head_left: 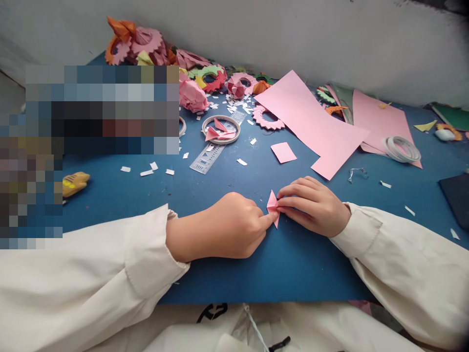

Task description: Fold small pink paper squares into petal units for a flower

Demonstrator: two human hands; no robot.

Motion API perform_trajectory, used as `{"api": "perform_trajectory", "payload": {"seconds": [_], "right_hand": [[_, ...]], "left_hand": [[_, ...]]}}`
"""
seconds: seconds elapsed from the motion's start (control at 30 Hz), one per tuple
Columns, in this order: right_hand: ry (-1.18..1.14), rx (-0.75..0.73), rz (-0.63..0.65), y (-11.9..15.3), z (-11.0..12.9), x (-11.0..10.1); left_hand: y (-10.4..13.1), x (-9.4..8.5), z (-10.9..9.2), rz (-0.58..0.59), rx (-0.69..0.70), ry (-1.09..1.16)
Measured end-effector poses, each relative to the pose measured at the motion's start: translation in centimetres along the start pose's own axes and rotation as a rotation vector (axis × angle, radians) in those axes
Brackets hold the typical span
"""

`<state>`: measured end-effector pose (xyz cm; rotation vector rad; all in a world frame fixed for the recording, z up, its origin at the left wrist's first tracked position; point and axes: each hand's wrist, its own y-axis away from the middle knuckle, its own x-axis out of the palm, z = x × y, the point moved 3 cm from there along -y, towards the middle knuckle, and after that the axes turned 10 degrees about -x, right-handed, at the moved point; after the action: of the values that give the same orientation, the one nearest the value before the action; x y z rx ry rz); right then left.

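A small folded pink paper piece [272, 200], pointed at both ends, lies on the blue table between my hands. My left hand [234, 226] is closed, and the tip of its index finger presses the lower middle of the paper. From the other side my right hand [311, 205] holds the paper's right edge at its fingertips, the fingers close together and partly covering it. A pink paper square [283, 152] rests just beyond. Farther back, several folded pink pieces [219, 131] sit inside a tape roll [203, 135].
A clear ruler [205, 161] runs under that roll. Large pink sheets [311, 117] spread at the back right, with a white tape roll [402, 149] on one. Paper scraps dot the table. Colourful paper rings [146, 39] pile along the wall. A dark object [456, 200] is at right.
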<state>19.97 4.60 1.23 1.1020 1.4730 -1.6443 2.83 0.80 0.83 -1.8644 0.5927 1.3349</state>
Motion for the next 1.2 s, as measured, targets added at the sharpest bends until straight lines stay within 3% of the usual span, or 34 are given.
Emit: {"api": "perform_trajectory", "payload": {"seconds": [0.27, 0.57, 0.93, 1.2], "right_hand": [[0.074, -0.043, -0.009, -0.3, 0.6, -0.1], [-0.228, 0.134, -0.084, -0.4, -0.1, 0.7], [-0.063, 0.049, 0.009, -1.4, 0.6, 0.7], [-0.092, 0.042, 0.038, -1.6, 0.9, 0.9]], "left_hand": [[-0.1, 0.0, 0.0, -0.02, 0.004, -0.014], [-0.1, 0.1, -0.1, -0.024, 0.005, -0.04], [-0.2, 0.0, -0.7, -0.017, 0.08, -0.14], [-0.2, 0.0, -0.7, -0.026, 0.068, -0.136]]}}
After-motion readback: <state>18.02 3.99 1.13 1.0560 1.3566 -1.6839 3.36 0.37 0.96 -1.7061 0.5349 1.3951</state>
